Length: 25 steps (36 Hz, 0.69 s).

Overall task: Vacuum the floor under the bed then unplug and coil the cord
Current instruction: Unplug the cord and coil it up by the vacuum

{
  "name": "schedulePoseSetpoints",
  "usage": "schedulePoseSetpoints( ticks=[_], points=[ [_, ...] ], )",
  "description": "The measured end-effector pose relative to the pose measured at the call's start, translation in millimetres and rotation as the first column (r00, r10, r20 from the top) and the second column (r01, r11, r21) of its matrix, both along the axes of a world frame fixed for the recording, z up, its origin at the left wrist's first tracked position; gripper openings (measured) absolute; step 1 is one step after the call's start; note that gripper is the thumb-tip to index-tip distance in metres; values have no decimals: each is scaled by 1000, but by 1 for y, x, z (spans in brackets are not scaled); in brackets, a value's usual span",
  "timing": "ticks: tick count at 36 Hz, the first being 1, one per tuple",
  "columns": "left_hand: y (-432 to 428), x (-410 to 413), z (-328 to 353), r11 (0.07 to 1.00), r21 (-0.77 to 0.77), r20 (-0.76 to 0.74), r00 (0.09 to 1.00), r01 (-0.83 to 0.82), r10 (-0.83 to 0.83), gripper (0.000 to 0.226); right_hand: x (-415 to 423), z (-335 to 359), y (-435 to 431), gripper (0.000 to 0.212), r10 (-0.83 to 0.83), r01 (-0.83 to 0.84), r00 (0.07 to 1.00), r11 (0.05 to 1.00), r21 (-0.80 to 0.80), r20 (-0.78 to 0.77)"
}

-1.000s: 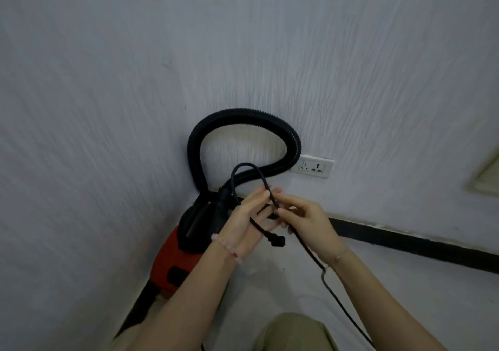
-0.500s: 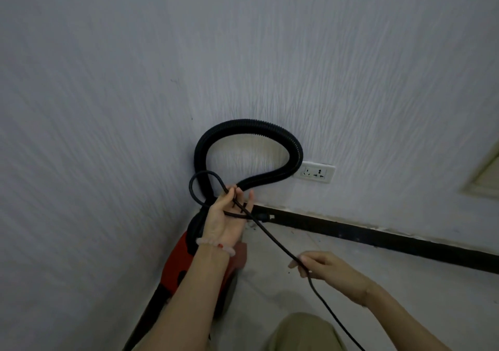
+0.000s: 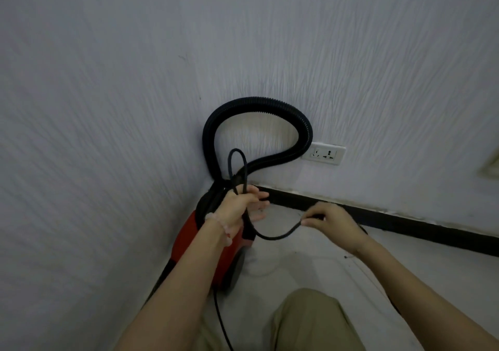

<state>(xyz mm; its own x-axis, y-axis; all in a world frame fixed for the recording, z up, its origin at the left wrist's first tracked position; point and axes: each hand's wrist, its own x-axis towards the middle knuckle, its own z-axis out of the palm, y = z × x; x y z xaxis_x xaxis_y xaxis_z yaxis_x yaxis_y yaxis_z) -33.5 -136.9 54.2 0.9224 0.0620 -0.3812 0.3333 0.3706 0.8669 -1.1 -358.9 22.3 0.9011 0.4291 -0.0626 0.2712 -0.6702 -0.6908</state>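
Observation:
A red and black vacuum cleaner [image 3: 189, 237] stands in the corner, its ribbed black hose [image 3: 259, 102] arched against the wall. My left hand [image 3: 243, 204] holds a loop of the black power cord [image 3: 275, 236] above the vacuum, thumb clamping the strands, fingers stretched out. From there the cord sags in a curve to my right hand [image 3: 329, 219], which pinches it between thumb and fingers. The plug is not visible. More cord runs down past my left forearm to the floor.
A white wall socket [image 3: 325, 153] with nothing plugged in sits just right of the hose. A black skirting board [image 3: 405, 221] runs along the wall base. My knee in khaki trousers [image 3: 305, 321] is at the bottom. The floor is pale tile.
My right hand has risen and moved toward the left hand, bringing a new length of cord. The loop in my left hand has become taller and narrower.

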Motion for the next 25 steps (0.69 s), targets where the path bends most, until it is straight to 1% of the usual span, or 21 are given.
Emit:
schedulePoseSetpoints(
  ticks=[2, 4, 6, 8, 10, 12, 14, 17, 19, 20, 22, 25],
  points=[
    [-2, -2, -4, 988, 115, -12, 994, 106, -105, 15, 6, 12, 6, 8, 10, -9, 996, 1000, -10, 91],
    [-4, -4, -7, 965, 161, -23, 978, 207, -207, 21, 10, 24, 12, 8, 56, -54, 988, 998, -18, 145],
    [-6, -7, -8, 933, 204, -24, 954, 296, -298, 29, 12, 33, 18, 5, 107, -104, 981, 994, -28, 161],
    [-10, -9, -8, 905, 218, -26, 929, 366, -369, 39, 11, 39, 25, 9, 166, -156, 970, 985, -67, 177],
    [-14, -11, -7, 884, 198, 0, 902, 423, -432, 45, 9, 40, 31, 16, 217, -192, 955, 972, -135, 201],
    [-15, -11, -6, 871, 194, 26, 885, 452, -465, 47, 7, 39, 36, 20, 242, -202, 943, 962, -186, 228],
    [-16, -10, -5, 859, 228, 21, 880, 458, -475, 48, 6, 38, 39, 23, 254, -206, 933, 958, -199, 256],
    [-19, -9, -7, 818, 320, -8, 865, 478, -502, 45, 2, 37, 44, 20, 301, -232, 905, 942, -244, 300],
    [-20, -8, -6, 801, 334, -30, 855, 497, -518, 42, 1, 36, 45, 20, 317, -237, 896, 934, -267, 311],
    [-20, -8, -4, 798, 334, -25, 851, 501, -524, 39, 1, 36, 44, 20, 301, -232, 903, 942, -243, 306],
    [-17, -8, -2, 809, 333, 4, 857, 484, -515, 29, 2, 32, 39, 22, 230, -203, 936, 971, -126, 267],
    [-7, -6, -2, 841, 332, 23, 888, 427, -460, 30, 3, 23, 25, 18, 111, -125, 978, 990, 69, 175]
  ],
)
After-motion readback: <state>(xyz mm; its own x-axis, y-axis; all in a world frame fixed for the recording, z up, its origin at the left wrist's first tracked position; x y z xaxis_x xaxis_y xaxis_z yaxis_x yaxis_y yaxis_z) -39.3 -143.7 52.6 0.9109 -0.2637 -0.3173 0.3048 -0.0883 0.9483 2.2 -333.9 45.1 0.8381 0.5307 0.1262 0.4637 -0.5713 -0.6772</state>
